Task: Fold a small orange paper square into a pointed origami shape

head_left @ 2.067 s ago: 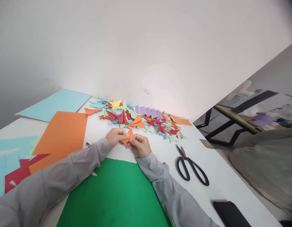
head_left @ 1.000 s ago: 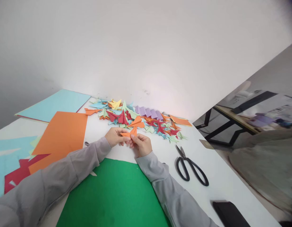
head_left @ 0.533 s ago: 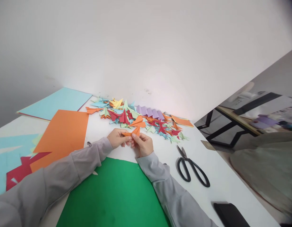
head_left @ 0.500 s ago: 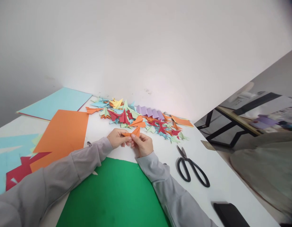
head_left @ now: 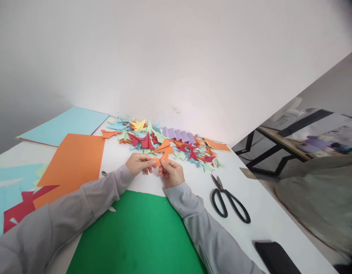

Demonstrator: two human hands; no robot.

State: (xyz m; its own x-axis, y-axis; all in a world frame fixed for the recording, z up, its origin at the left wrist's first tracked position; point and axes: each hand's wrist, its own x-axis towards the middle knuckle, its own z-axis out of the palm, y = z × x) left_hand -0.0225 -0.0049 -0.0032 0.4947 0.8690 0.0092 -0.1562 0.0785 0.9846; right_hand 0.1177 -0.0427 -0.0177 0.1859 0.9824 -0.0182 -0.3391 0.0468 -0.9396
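A small orange paper plane is held between both hands above the white table. My left hand pinches its left wing between thumb and fingers. My right hand grips the other side, thumb on top near the fold; the curled fingers hide part of the plane. Just beyond the hands lies a heap of small folded paper planes in red, green, blue, yellow and orange. Another orange paper plane rests on the near side of that heap. Below my forearms is a green sheet.
Black-handled scissors lie to the right, with a black flat object nearer the edge. Orange sheets, light blue sheets and red scraps cover the left. A purple pleated paper lies by the wall.
The orange paper plane has turned in my hands, its wing now spread flatter. My left hand's fingers have shifted to the wing's edge. The view has moved slightly.
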